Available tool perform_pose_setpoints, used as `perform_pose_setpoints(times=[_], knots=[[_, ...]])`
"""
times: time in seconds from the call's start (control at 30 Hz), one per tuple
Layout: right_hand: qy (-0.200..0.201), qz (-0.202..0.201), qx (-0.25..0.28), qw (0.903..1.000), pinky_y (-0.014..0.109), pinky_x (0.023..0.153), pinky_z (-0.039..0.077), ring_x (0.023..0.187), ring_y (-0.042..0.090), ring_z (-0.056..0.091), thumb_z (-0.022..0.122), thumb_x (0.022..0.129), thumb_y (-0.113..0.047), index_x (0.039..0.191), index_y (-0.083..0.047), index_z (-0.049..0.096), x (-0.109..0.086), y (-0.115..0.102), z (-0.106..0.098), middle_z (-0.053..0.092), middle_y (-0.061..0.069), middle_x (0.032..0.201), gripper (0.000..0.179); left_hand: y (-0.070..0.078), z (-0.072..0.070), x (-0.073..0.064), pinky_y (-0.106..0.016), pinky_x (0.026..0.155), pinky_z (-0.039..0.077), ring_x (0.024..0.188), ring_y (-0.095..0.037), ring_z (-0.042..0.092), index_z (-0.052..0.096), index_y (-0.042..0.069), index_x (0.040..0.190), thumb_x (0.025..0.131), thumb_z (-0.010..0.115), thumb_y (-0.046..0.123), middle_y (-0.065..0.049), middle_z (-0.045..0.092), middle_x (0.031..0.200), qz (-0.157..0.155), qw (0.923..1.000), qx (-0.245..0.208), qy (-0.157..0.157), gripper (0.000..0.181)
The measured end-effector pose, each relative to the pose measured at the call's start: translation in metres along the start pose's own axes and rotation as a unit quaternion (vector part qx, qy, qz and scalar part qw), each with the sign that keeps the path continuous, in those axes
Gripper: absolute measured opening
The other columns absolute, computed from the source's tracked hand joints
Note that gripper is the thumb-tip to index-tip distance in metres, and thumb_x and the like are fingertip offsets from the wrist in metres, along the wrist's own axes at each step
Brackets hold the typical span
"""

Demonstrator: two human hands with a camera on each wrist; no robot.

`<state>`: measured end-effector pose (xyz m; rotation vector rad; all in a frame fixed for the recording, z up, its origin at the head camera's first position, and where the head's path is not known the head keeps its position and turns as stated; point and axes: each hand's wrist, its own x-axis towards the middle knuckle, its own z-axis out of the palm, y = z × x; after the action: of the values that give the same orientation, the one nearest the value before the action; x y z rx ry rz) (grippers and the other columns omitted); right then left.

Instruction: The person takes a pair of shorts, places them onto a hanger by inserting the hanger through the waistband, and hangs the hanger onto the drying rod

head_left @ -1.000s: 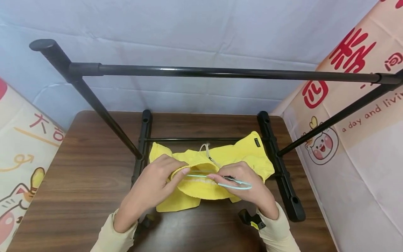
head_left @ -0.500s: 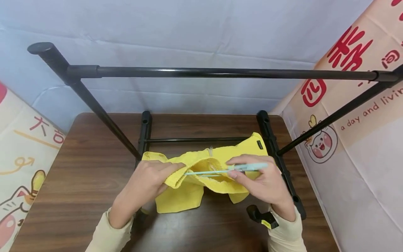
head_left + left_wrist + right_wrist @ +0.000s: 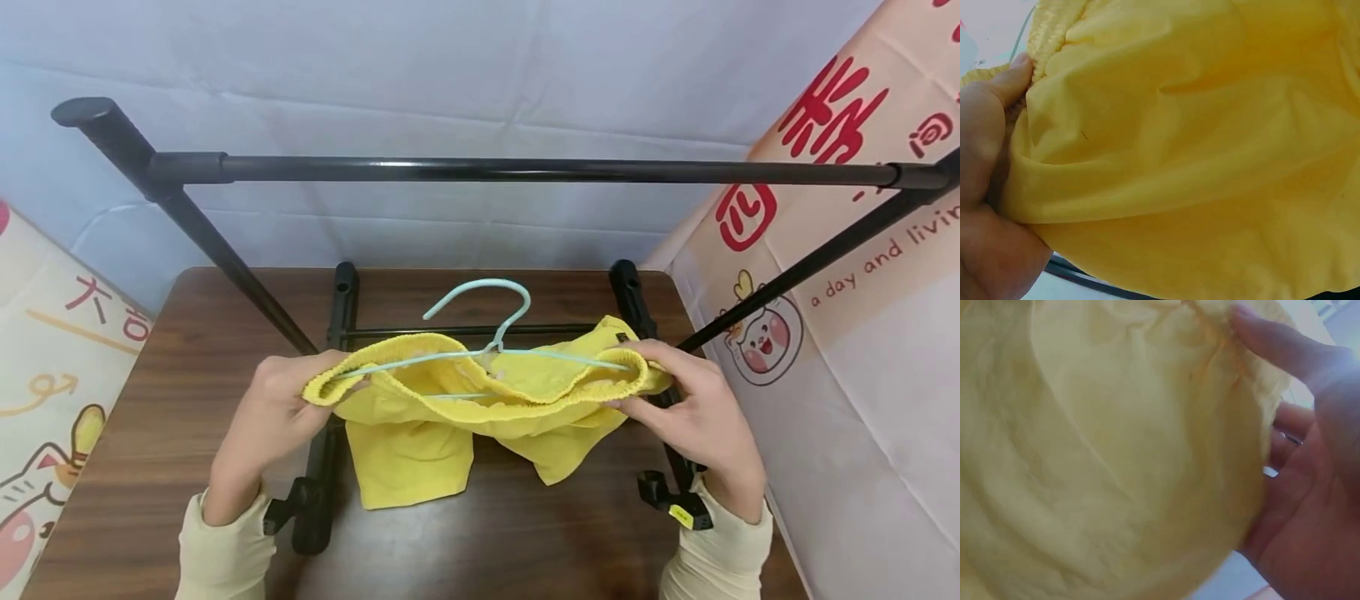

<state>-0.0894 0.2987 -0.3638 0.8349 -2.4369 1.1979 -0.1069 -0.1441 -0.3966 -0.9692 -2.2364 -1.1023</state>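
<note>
Yellow shorts (image 3: 420, 458) with an elastic waistband hang between both hands, the waist spread wide and facing up. Inside the waistband lies a light-blue clothes hanger (image 3: 427, 358), its hook standing up above the cloth and its ends reaching both sides of the waist. My left hand (image 3: 281, 412) grips the waistband's left end, thumb on the near side, as the left wrist view also shows at the yellow cloth (image 3: 1166, 144). On the other side, my right hand (image 3: 697, 408) pinches the right end of the waistband. Cloth hides some of the fingers.
A black garment rack stands on the brown wooden table (image 3: 202, 367). Its top bar (image 3: 525, 171) runs across above and beyond the shorts, with slanted posts and feet on both sides. A pale curtain (image 3: 450, 75) hangs behind, and printed sheets (image 3: 862, 333) stand at the sides.
The hanger's hook has turned upright and both its ends now sit in the waistband. My right hand has let go of the hanger and moved right to the waistband. The shorts' waist is stretched wider.
</note>
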Motion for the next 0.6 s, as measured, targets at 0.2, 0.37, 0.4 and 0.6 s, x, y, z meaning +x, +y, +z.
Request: perform_pose_setpoints(times=[0.2,0.37,0.4,0.6], knots=[[0.073,-0.046,0.23,0.9694,0.017,0.079,0.061,0.088,0.014,0.072,0.088,0.072,0.014,0.104,0.015,0.073,-0.003,0.008,0.0,0.079,0.009,0.105,0.036,-0.006,-0.01,-0.005,-0.008,0.053,0.032,0.06,0.008,0.038,0.072,0.018,0.086,0.101,0.071,0.038,0.014,0.048,0.063,0.005,0.9993,-0.033,0.015,0.025],[0.153,-0.057,0.312,0.9359,0.025,0.086,0.062,0.097,0.027,0.073,0.086,0.069,0.022,0.095,0.024,0.071,-0.007,0.007,-0.001,0.08,0.019,0.099,0.03,-0.011,-0.014,-0.01,-0.008,0.054,0.036,0.06,0.007,0.04,0.074,0.019,0.088,0.096,0.079,0.021,0.014,0.053,0.065,0.003,0.9973,-0.073,0.003,0.01],[0.166,-0.055,0.31,0.9346,0.025,0.086,0.062,0.097,0.027,0.072,0.086,0.068,0.023,0.093,0.024,0.071,-0.008,0.007,-0.001,0.08,0.019,0.098,0.03,-0.011,-0.014,-0.01,-0.008,0.055,0.037,0.06,0.007,0.042,0.075,0.019,0.089,0.094,0.08,0.018,0.013,0.056,0.066,0.003,0.9968,-0.08,0.0,0.008],[0.099,0.045,0.236,0.9658,0.019,0.086,0.06,0.102,0.021,0.07,0.082,0.067,0.028,0.107,0.016,0.072,-0.018,0.009,-0.01,0.078,0.013,0.107,0.043,-0.007,-0.009,-0.002,-0.008,0.053,0.034,0.058,0.006,0.039,0.074,0.017,0.089,0.097,0.079,0.023,0.011,0.054,0.065,0.012,0.9958,-0.091,0.0,0.011]])
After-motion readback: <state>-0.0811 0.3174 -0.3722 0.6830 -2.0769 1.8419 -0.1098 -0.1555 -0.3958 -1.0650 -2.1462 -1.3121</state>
